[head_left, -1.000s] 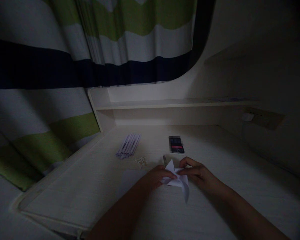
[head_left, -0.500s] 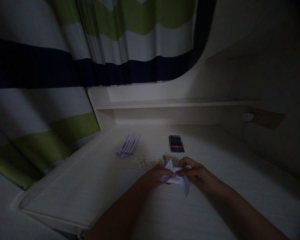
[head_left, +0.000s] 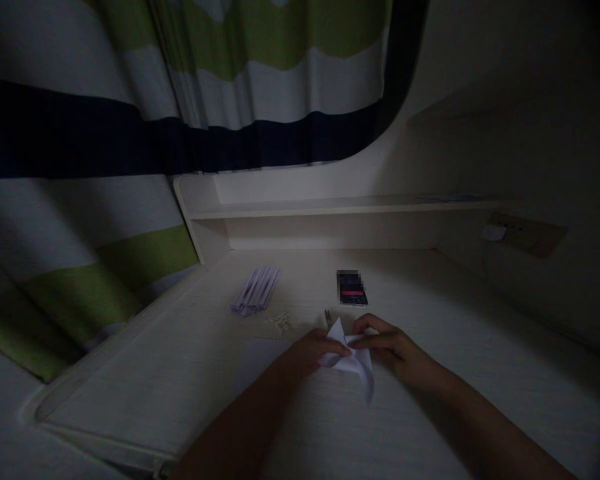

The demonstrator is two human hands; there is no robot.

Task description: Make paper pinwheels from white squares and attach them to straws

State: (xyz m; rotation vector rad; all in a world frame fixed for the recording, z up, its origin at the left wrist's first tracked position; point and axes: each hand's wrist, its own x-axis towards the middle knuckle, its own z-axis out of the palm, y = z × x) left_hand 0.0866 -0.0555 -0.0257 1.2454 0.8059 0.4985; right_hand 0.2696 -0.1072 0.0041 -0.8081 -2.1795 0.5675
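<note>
A white folded paper piece with pointed flaps lies on the pale desk near the middle. My left hand pinches its left side with closed fingers. My right hand pinches its top from the right, thumb and forefinger pressed on a fold. One long flap hangs down toward me between the hands. A flat sheet of paper lies just left of my left wrist.
A bundle of folded paper strips lies at the back left of the desk, small paper scraps in front of it. A dark phone and small scissors lie behind the hands. A low shelf and a striped curtain stand behind.
Both hands have stayed on the folded paper with only slight finger shifts. The hanging flap has drawn in a little.
</note>
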